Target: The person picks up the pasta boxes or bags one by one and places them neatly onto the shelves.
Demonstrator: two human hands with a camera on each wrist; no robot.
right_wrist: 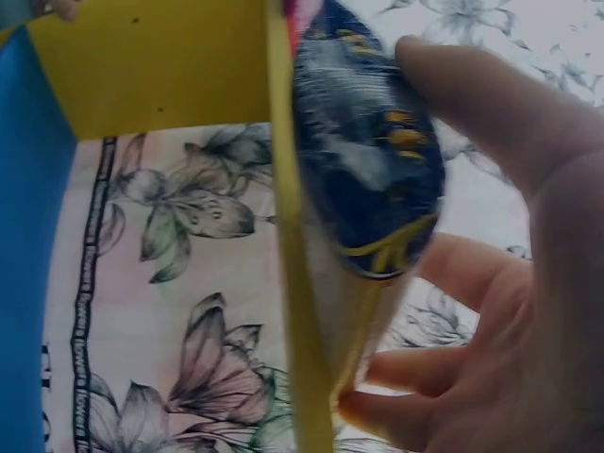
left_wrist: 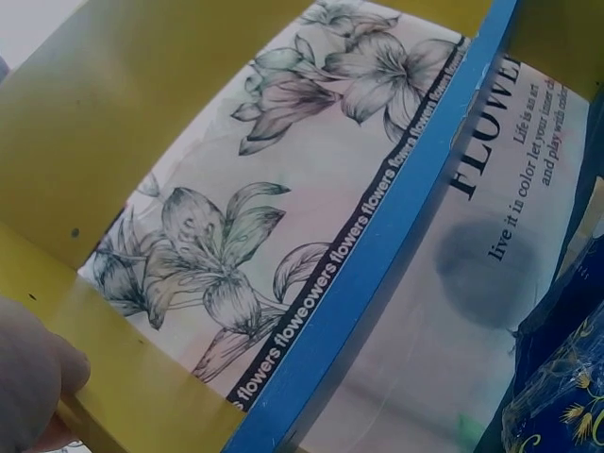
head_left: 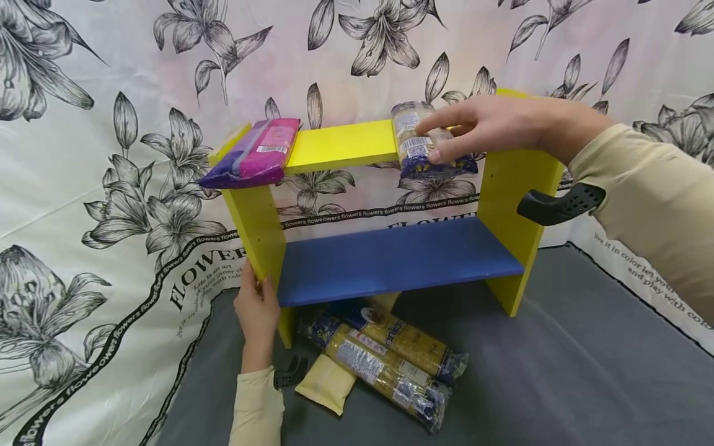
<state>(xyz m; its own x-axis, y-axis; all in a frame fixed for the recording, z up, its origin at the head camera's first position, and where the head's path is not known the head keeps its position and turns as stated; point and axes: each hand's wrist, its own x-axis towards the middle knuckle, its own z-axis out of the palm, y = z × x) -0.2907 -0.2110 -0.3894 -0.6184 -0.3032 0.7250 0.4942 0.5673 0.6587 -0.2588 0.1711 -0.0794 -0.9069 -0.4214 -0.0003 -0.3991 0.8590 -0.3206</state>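
R hand (head_left: pixel 499 124), pkt (head_left: pixel 413 146) under fingers, prob. touching

Far side: a pale cloth (head_left: pixel 167 111) spreading left to right before me, blushing pink in patches.
Print: big lilies (head_left: pixel 382 37) in black line, with loose leaves.
Border: a black band (head_left: pixel 119 322) repeating "flowers" in white, slanting down toward the near left.
Lettering: "live it in color", right side too.
Below: a dark grey surface (head_left: pixel 586 359).
Light: soft, faintly shining on the grey at right.
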